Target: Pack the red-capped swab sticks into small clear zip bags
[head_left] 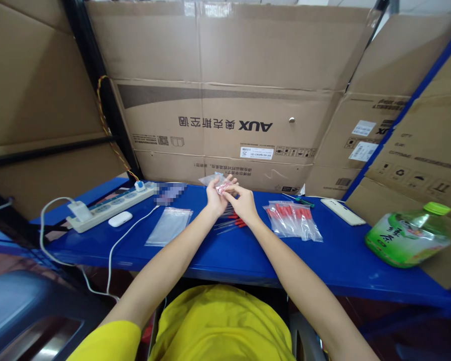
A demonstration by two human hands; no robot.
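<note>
Both hands meet above the middle of the blue shelf (323,260). My left hand (215,196) and my right hand (242,200) pinch a small clear plastic bag (215,180) with red-tipped items inside. Under the hands lie loose thin red-handled sticks (229,223). Right of them is a pile of filled clear bags with red contents (293,216). Left of them lies a stack of empty clear bags (169,225).
A white power strip (108,204) with a plugged charger and cables sits at the left, a white earbud case (120,218) beside it. A white phone (343,211) and a green tea bottle (409,235) lie at the right. Cardboard boxes (225,100) wall the back.
</note>
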